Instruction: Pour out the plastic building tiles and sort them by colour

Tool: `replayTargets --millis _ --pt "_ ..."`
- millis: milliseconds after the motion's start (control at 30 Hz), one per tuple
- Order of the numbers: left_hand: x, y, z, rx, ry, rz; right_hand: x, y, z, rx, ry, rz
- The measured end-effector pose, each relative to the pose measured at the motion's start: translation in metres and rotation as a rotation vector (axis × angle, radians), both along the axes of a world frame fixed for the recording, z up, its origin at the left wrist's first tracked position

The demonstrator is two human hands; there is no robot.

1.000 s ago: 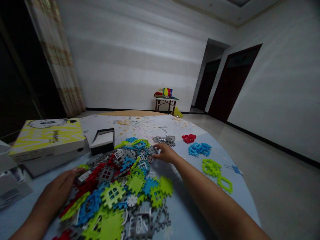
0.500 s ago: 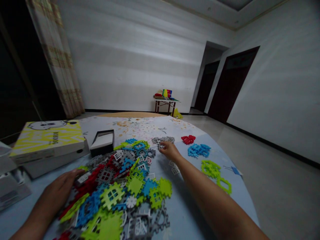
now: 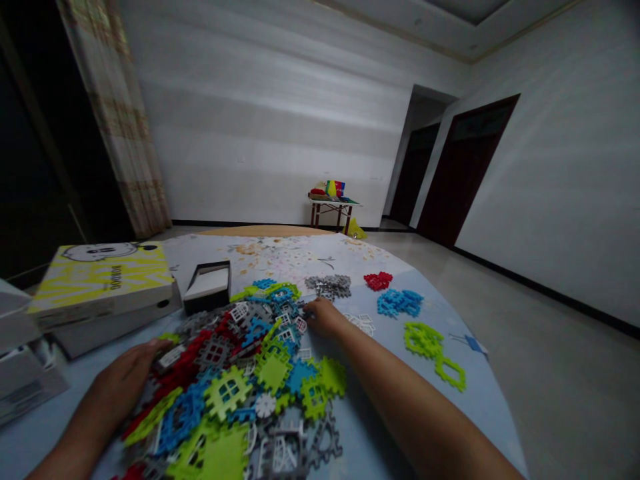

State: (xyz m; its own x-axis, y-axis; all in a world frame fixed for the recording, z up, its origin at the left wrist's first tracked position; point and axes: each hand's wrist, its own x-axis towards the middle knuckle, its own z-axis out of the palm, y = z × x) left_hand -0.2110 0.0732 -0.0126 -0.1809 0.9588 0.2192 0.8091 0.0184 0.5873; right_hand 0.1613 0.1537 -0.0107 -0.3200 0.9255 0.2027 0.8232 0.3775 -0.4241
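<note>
A heap of mixed plastic interlocking building pieces [image 3: 273,370] in green, blue, red, grey and white lies in front of me. My left hand [image 3: 125,373] rests along the heap's left side, fingers stretched out, its tips by a white piece [image 3: 171,358]. At the heap's far right edge, my right hand [image 3: 323,317] has its fingers curled and pressed on a grey building piece [image 3: 302,309], partly hidden by them. Just beyond this hand is a group of grey pieces [image 3: 330,285]. White window pieces [image 3: 363,323] lie right of its wrist.
Separate groups of red pieces [image 3: 379,281], blue pieces [image 3: 400,303] and green pieces [image 3: 425,340] lie along the right side of the round table. At the left stand a yellow-and-white box [image 3: 107,283], a small black open box [image 3: 227,283] and a white carton [image 3: 30,380].
My right hand has moved left and nearer, from the grey group to the edge of the mixed heap. White window pieces once behind my forearm show more fully. The left hand stays put.
</note>
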Motion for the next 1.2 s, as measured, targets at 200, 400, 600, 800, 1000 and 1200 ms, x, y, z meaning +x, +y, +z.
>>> replayTargets --millis 200,400,600,800,1000,1200 --pt "-0.005 0.003 -0.008 0.044 -0.009 -0.023 0.009 -0.015 0.004 -0.027 0.02 -0.063" --pt "-0.011 0.007 -0.016 0.064 0.011 -0.015 0.013 -0.027 0.008 0.002 0.181 -0.014" --pt "-0.013 0.007 -0.017 0.095 -0.002 -0.027 0.013 -0.029 0.012 0.163 0.239 0.101" --pt "-0.01 0.004 -0.013 0.054 -0.01 -0.032 0.018 -0.038 0.027 0.282 0.234 0.162" --pt "-0.009 0.005 -0.012 0.013 -0.02 -0.021 0.035 -0.025 0.029 0.217 0.26 0.058" --pt "-0.012 0.007 -0.016 0.08 0.055 -0.023 0.052 0.015 0.032 0.032 0.31 -0.13"
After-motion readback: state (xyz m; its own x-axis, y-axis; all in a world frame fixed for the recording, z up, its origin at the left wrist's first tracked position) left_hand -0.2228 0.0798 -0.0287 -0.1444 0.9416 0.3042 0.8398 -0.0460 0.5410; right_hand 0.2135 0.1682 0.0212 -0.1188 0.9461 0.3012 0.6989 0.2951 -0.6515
